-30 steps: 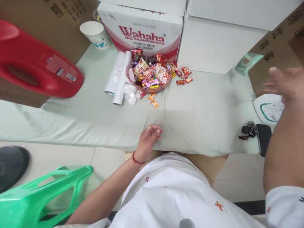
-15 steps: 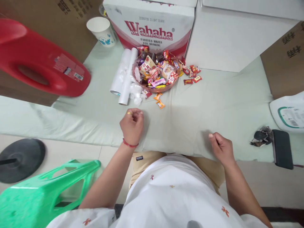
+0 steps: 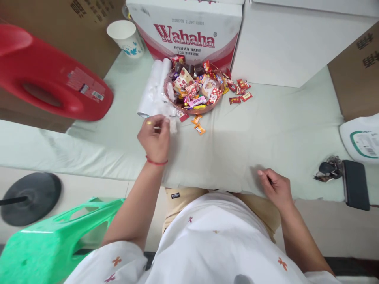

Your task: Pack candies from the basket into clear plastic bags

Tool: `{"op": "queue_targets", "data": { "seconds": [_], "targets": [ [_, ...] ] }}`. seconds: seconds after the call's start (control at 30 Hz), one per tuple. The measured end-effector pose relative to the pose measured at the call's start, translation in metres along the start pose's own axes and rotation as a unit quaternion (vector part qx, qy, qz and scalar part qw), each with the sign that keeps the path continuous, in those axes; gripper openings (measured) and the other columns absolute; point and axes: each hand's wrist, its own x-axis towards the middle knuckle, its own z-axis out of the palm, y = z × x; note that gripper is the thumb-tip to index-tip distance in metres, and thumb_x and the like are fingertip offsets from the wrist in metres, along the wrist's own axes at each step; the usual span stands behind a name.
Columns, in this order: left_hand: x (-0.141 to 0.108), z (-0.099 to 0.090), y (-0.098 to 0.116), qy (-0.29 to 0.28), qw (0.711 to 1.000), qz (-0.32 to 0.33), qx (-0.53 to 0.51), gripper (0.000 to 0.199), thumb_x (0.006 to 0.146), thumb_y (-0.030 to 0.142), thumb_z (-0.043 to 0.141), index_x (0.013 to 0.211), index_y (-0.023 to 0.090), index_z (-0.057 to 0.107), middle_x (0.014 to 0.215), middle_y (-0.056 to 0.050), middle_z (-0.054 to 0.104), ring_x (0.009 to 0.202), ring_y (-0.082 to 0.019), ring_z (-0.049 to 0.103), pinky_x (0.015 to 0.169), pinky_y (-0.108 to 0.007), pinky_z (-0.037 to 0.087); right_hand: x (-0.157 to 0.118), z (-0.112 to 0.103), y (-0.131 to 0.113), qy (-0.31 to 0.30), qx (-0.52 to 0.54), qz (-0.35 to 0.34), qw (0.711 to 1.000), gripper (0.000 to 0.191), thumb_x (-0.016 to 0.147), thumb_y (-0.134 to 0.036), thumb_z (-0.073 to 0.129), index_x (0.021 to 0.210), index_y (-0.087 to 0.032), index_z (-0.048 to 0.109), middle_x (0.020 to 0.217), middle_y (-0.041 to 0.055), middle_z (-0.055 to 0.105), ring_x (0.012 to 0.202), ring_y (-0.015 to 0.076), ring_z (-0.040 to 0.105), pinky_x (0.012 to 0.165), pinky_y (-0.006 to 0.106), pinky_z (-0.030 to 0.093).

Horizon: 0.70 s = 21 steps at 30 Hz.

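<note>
My left hand [image 3: 155, 136] is curled over the near end of the slim white roll [image 3: 166, 73], with thumb and forefinger close together. A pale bit shows between the fingers, too small to identify. A wider white roll [image 3: 146, 98] lies just left of it, and crumpled clear plastic [image 3: 168, 109] sits at the fingertips. Right of the rolls is a pinkish glass bowl [image 3: 204, 111] full of wrapped sweets [image 3: 192, 90]. My right hand [image 3: 275, 187] rests at the table's near edge, fingers curled, with nothing visible in it.
Orange sweets [image 3: 199, 129] and red sweets [image 3: 235, 100] lie around the bowl. Behind stand a Wahaha box [image 3: 189, 23], a white box [image 3: 284, 47] and a paper cup [image 3: 126, 39]. A red jug [image 3: 89, 90] is left; keys [image 3: 328, 169], a phone [image 3: 356, 184] and a white bottle [image 3: 363, 138] are right.
My left hand has moved forward and slightly left, from bare cloth onto the near end of the slim roll. My right hand has stayed almost where it was, still curled.
</note>
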Motion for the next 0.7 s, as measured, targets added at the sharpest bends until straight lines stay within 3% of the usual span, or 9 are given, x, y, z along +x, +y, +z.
{"op": "queue_targets", "data": {
  "seconds": [0.07,0.13,0.3,0.4,0.5,0.53,0.6,0.7],
  "targets": [
    [-0.012,-0.012,0.01,0.009,0.984,-0.07,-0.162,0.015,0.091,0.032,0.074,0.096,0.021,0.066,0.089,0.002,0.065,0.083,-0.013,0.062,0.072,-0.028,0.049,-0.001,0.0,-0.003,0.015,0.02,0.013,1.0,0.04,0.099,-0.048,0.057,0.069,-0.023,0.054,0.055,-0.0056,0.044,0.051,0.0113,0.04,0.053,0.025,0.035],
    [-0.026,-0.018,0.019,-0.027,0.944,-0.145,-0.296,0.024,0.085,0.036,0.081,0.094,0.025,0.062,0.094,0.003,0.068,0.089,-0.014,0.067,0.075,-0.028,0.053,0.002,0.001,-0.008,0.024,0.05,0.023,0.998,0.041,0.098,-0.049,0.059,0.068,-0.022,0.053,0.054,-0.0057,0.044,0.051,0.0112,0.039,0.053,0.026,0.035],
    [-0.062,-0.014,0.04,-0.158,0.864,-0.241,-0.413,0.036,0.079,0.042,0.085,0.095,0.028,0.056,0.106,0.003,0.074,0.105,-0.018,0.074,0.095,-0.038,0.06,0.024,0.018,-0.034,-0.017,0.197,0.046,0.979,0.041,0.097,-0.052,0.061,0.07,-0.022,0.057,0.058,-0.0034,0.052,0.053,0.0115,0.044,0.052,0.026,0.037],
    [-0.085,-0.006,0.056,-0.244,0.809,-0.299,-0.444,0.041,0.077,0.044,0.088,0.094,0.026,0.056,0.101,0.003,0.076,0.097,-0.018,0.076,0.092,-0.038,0.063,0.041,0.036,-0.054,-0.076,0.338,0.044,0.937,0.034,0.091,-0.057,0.068,0.099,-0.024,0.066,0.085,0.0021,0.067,0.065,0.0138,0.055,0.056,0.026,0.048],
    [-0.104,0.003,0.07,-0.325,0.759,-0.341,-0.45,0.043,0.074,0.046,0.09,0.092,0.022,0.059,0.089,0.001,0.077,0.079,-0.016,0.076,0.079,-0.033,0.064,0.052,0.051,-0.072,-0.148,0.46,0.023,0.875,0.062,0.08,-0.057,0.079,0.132,-0.031,0.058,0.129,0.0083,0.064,0.094,0.0189,0.064,0.072,0.032,0.058],
    [-0.109,0.005,0.073,-0.34,0.753,-0.347,-0.444,0.044,0.073,0.046,0.09,0.09,0.02,0.06,0.084,0.001,0.076,0.073,-0.015,0.075,0.074,-0.031,0.063,0.054,0.055,-0.076,-0.164,0.48,0.023,0.862,0.064,0.078,-0.056,0.081,0.133,-0.032,0.058,0.132,0.008,0.063,0.097,0.0195,0.065,0.075,0.032,0.058],
    [-0.114,0.009,0.076,-0.344,0.76,-0.348,-0.428,0.044,0.073,0.047,0.09,0.087,0.018,0.061,0.074,0.0,0.073,0.065,-0.013,0.071,0.063,-0.025,0.058,0.055,0.061,-0.078,-0.173,0.481,0.036,0.859,0.052,0.078,-0.052,0.083,0.122,-0.029,0.066,0.116,0.0057,0.068,0.088,0.0176,0.064,0.072,0.03,0.056],
    [-0.115,0.011,0.076,-0.318,0.792,-0.335,-0.4,0.042,0.073,0.046,0.09,0.082,0.016,0.062,0.07,0.0,0.071,0.058,-0.009,0.064,0.054,-0.018,0.047,0.052,0.061,-0.07,-0.15,0.411,0.057,0.897,0.032,0.082,-0.048,0.079,0.101,-0.023,0.073,0.08,-0.0004,0.062,0.067,0.0132,0.052,0.06,0.026,0.046]
  ]
}}
